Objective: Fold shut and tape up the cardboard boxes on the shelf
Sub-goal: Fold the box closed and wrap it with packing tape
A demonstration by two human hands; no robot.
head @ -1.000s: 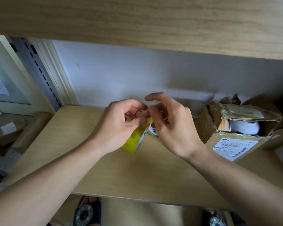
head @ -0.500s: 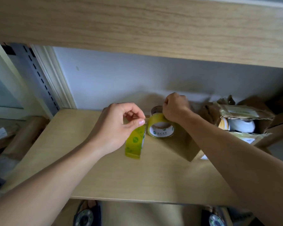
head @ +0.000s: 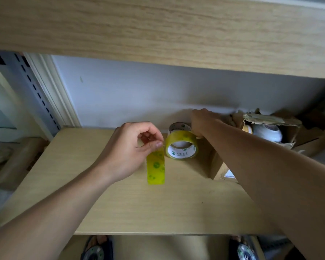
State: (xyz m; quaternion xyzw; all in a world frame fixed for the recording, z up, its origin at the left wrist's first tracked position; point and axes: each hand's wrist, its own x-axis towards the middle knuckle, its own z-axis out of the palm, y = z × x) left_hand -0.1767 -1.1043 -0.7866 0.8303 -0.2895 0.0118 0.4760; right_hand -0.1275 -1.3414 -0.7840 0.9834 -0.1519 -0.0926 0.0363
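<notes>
The left hand (head: 128, 152) pinches the top end of a yellow strip of tape (head: 156, 167) between thumb and forefinger, and the strip hangs down over the wooden shelf (head: 120, 203). Just right of it the tape roll (head: 181, 145) sits at the back of the shelf. The right hand (head: 202, 121) reaches past the roll, its fingers curled round the roll's far side. An open cardboard box (head: 270, 121) lies on its side at the right end of the shelf, flaps unfolded, with a white bowl (head: 267, 131) showing inside.
</notes>
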